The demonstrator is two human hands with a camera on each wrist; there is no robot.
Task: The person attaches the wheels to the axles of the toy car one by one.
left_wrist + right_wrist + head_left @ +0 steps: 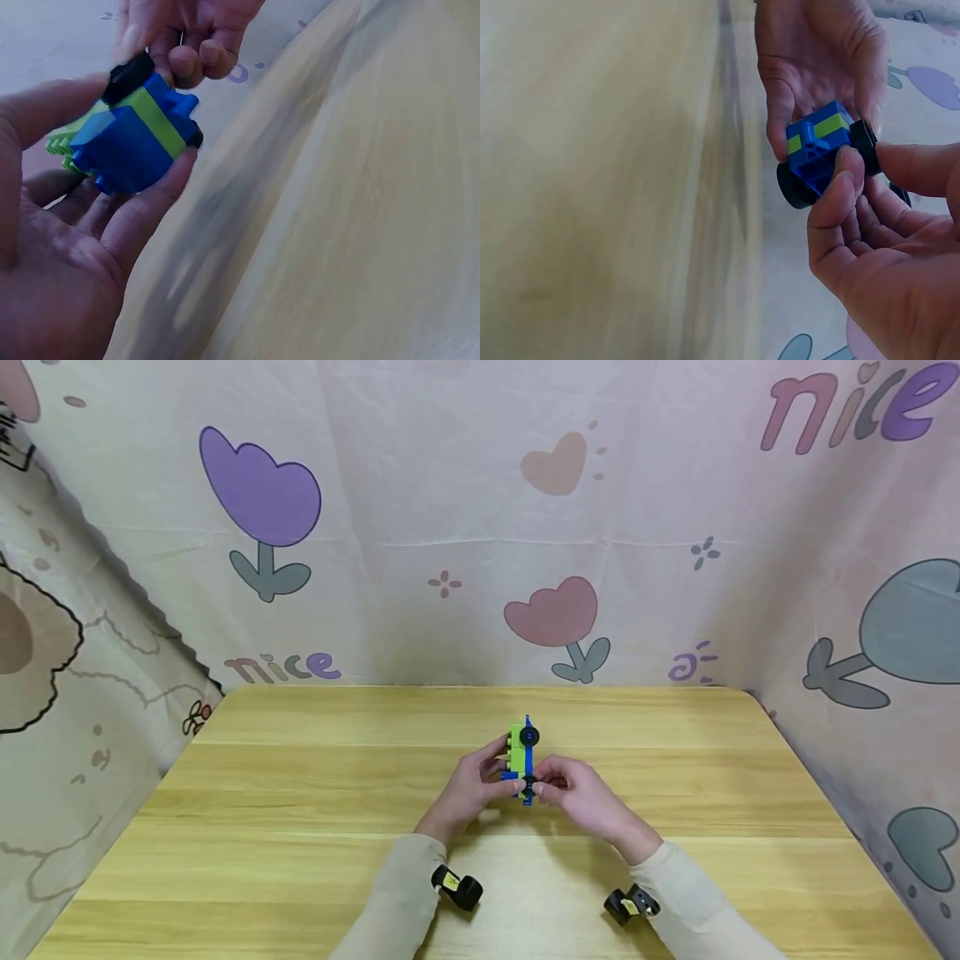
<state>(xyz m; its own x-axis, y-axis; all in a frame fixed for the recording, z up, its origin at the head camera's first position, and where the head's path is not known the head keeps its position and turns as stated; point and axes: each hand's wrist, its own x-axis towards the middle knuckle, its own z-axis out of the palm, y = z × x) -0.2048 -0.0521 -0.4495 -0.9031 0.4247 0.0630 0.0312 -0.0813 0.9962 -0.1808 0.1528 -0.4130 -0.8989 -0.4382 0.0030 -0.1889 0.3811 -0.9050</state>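
A small toy car (519, 758) built from lime green and blue bricks is held on its side above the table, with black wheels facing up in the head view. My left hand (471, 785) grips its body; in the left wrist view the thumb lies by a black wheel (129, 78) and the fingers support the blue end from below. From the other side, my right hand (577, 789) pinches at that wheel. The right wrist view shows the wheel (865, 147) beside the right thumb, and another wheel (795, 186) at the car's far corner. Fingers hide part of the underside.
The wooden table (300, 827) stretches out under both hands. Behind it hangs a pale cloth (420, 460) printed with flowers and hearts, with further cloth at both sides. A black wrist camera (457, 888) sits on the left sleeve, another (632, 903) on the right.
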